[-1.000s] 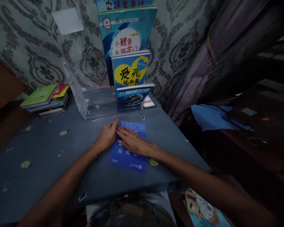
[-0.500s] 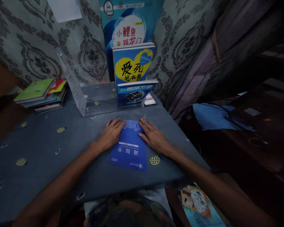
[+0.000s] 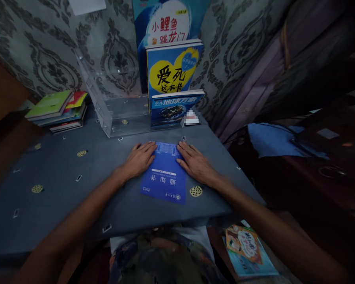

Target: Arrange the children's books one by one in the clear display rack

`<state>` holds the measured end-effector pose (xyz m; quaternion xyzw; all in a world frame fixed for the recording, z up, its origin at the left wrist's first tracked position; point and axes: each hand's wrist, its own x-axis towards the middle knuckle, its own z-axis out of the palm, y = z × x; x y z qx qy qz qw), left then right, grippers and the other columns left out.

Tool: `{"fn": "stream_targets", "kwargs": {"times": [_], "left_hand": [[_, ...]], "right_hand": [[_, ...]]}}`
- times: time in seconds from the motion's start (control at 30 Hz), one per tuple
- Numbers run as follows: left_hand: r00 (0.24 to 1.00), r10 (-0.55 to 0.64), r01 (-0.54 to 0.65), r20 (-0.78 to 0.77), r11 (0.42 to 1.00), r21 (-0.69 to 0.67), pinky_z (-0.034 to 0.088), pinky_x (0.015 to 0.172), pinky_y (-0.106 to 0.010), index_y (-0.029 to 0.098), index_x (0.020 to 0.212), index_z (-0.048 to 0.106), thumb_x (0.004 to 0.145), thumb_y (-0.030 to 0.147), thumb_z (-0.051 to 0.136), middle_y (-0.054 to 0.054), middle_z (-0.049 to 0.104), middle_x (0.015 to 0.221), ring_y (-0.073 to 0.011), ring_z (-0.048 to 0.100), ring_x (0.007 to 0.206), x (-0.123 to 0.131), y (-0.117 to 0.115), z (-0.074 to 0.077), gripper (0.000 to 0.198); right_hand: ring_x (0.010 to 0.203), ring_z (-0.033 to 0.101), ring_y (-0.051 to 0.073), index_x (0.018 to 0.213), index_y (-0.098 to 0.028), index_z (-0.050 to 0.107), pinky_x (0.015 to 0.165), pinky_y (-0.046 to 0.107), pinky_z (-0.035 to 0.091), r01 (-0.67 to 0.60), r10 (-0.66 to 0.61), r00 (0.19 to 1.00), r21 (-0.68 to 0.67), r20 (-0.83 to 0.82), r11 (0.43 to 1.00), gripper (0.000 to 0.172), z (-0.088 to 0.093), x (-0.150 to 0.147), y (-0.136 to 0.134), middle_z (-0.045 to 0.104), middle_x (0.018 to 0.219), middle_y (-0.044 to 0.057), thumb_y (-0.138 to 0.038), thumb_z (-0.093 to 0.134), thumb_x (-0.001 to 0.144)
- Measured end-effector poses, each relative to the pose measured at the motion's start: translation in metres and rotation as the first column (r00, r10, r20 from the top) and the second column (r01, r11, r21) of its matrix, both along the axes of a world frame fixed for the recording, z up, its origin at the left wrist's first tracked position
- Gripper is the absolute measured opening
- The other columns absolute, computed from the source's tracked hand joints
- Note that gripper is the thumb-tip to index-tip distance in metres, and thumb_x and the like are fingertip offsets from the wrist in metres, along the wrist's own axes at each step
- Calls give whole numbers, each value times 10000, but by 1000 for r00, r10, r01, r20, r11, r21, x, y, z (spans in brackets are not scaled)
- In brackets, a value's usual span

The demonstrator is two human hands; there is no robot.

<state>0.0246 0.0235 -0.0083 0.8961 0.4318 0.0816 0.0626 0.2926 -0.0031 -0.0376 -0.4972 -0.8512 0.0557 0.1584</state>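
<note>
A blue booklet (image 3: 165,173) with white print lies flat on the dark tablecloth, its writing upside down to me. My left hand (image 3: 140,158) rests flat by its far left corner, fingertips on the edge. At the far right corner lies my right hand (image 3: 195,161), fingers stretched out over the booklet's edge. Both hands are open, and neither grips anything. Beyond them stands a clear acrylic book rack (image 3: 106,125), holding a dark blue magazine (image 3: 168,112) in front of a blue book with a yellow heart (image 3: 173,73).
A tall teal picture book (image 3: 168,23) stands behind against the patterned curtain. A stack of books (image 3: 59,108) is at the back left of the table (image 3: 56,209). Below the table's right edge lies another picture book (image 3: 248,252). Blue cloth (image 3: 272,140) is at the right.
The whole view has shifted slightly, so things sit a little higher and further right. My left hand has moved slightly outward along the booklet's left edge; the right stays at its corner.
</note>
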Motion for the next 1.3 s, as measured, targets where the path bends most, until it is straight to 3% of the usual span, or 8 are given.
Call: {"fn": "stream_targets", "kwargs": {"times": [0.33, 0.53, 0.67, 0.8, 0.9, 1.1, 1.2, 1.3], "left_hand": [[991, -66, 54, -115, 993, -104, 450, 977, -438, 171, 1211, 600, 850, 528, 691, -142, 604, 1303, -332, 535, 1224, 28, 49, 35, 516], [997, -20, -3, -77, 960, -280, 483, 834, -310, 197, 1009, 668, 841, 416, 689, -65, 724, 1032, -246, 651, 971, 37, 67, 39, 277], [986, 153, -164, -63, 960, -226, 481, 858, -328, 194, 951, 686, 919, 321, 569, -75, 735, 1034, -257, 662, 1008, 21, 56, 34, 176], [924, 378, -383, -63, 914, -132, 493, 820, -387, 101, 1185, 603, 965, 195, 387, -180, 718, 1016, -303, 682, 974, -11, 27, 30, 323], [884, 466, -465, -19, 876, -126, 502, 779, -341, 100, 1396, 417, 944, 145, 384, -108, 725, 881, -250, 700, 843, -34, -7, 31, 455], [889, 330, -378, -319, 920, -104, 508, 688, -374, 167, 1046, 646, 995, 310, 397, -125, 722, 823, -284, 703, 741, -44, -71, 52, 292], [901, 315, -336, -297, 942, -20, 535, 758, -404, 164, 1005, 664, 1015, 339, 378, -147, 726, 910, -293, 702, 844, -34, -66, 56, 335], [968, 214, -211, -132, 977, 38, 523, 949, -419, 151, 1247, 598, 1003, 234, 386, -162, 681, 1213, -277, 646, 1122, -24, -40, 43, 334]], "right_hand": [[1486, 359, 315, 1493, -54, 445, 1229, 546, 298, 1, -1, 1000, -18, 20, 1000, 593, 3, -2, -1, 408, 1578, 213, -419, 331, 1040], [1484, 365, 306, 1505, -134, 450, 1216, 572, 312, -30, 28, 999, -38, -46, 999, 555, 3, 5, 1, 423, 1580, 170, -411, 354, 1033], [1487, 358, 308, 1479, -133, 492, 1214, 576, 309, -67, 59, 993, -85, -101, 994, 538, 6, 10, 5, 445, 1565, 168, -399, 378, 1025], [1480, 373, 303, 1445, -180, 536, 1200, 603, 304, -98, 80, 984, -104, -161, 990, 491, 8, 9, 4, 461, 1558, 152, -390, 403, 1022], [1471, 391, 296, 1431, -185, 546, 1197, 619, 286, -101, 85, 985, -104, -152, 989, 478, 10, 1, 0, 471, 1551, 153, -398, 401, 1029], [1460, 406, 319, 1413, -187, 571, 1179, 638, 291, -128, 125, 991, -79, -44, 989, 447, 14, -9, -1, 497, 1532, 152, -351, 411, 1029], [1463, 399, 321, 1400, -197, 587, 1177, 639, 298, -128, 127, 992, -53, -14, 990, 431, 16, -17, 0, 509, 1524, 145, -301, 411, 1021], [1482, 369, 309, 1419, -188, 569, 1200, 626, 276, -147, 147, 989, -14, -18, 989, 446, 15, -41, -9, 476, 1547, 148, -242, 408, 1007]]}}
